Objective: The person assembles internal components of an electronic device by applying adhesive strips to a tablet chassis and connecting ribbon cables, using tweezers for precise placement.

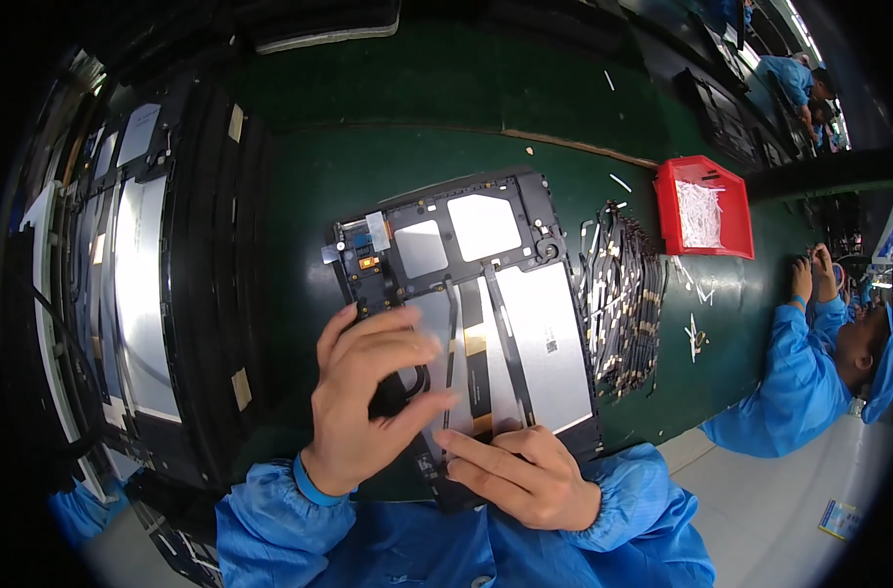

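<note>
A black tablet-like device frame lies tilted before me, its silver inner panel facing up. Flat black cables run down it, among them a thin left one and a wider right one. Over the frame's left side hovers my left hand, slightly blurred, with thumb and fingers apart and a dark curved piece behind them. My right hand rests at the lower edge, index and middle fingers stretched out, their tips at the lower end of the thin cable. Its thumb is hidden.
Many black flat cables lie bunched right of the frame. Beyond them stands a red bin of white strips. Stacked device frames fill the left side. Loose white scraps dot the green table. A co-worker sits at right.
</note>
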`<state>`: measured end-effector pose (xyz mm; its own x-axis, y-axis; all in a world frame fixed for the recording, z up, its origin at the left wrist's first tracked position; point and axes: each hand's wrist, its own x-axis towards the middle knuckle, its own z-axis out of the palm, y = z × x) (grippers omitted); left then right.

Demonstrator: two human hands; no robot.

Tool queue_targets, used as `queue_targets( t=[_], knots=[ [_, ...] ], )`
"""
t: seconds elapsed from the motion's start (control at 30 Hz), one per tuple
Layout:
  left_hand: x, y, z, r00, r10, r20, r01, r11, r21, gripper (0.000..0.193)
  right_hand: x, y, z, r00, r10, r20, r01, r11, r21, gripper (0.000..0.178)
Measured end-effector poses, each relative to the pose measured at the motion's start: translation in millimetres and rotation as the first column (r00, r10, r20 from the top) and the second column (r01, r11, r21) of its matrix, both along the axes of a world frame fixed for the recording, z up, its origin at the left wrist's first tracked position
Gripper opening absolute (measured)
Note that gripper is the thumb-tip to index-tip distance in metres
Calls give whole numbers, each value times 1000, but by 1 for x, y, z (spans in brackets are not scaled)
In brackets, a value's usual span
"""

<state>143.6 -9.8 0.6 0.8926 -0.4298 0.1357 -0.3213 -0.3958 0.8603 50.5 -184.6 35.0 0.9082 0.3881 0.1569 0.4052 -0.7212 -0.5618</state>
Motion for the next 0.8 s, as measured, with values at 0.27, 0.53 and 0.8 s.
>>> queue_targets(
  t=[0.27,0.53,0.8],
  knots=[
    [-21,25,-13,907,-268,326,112,898,426,68,2,3,10,995,65,77,-54,988,-142,15],
    [12,4,-6,973,-144,178,85,949,304,51,14,-3,33,998,-50,-42,44,990,-137,34],
    [7,-5,1,973,-101,206,36,954,299,46,-9,12,28,993,55,-104,-92,913,-398,65]
  ],
)
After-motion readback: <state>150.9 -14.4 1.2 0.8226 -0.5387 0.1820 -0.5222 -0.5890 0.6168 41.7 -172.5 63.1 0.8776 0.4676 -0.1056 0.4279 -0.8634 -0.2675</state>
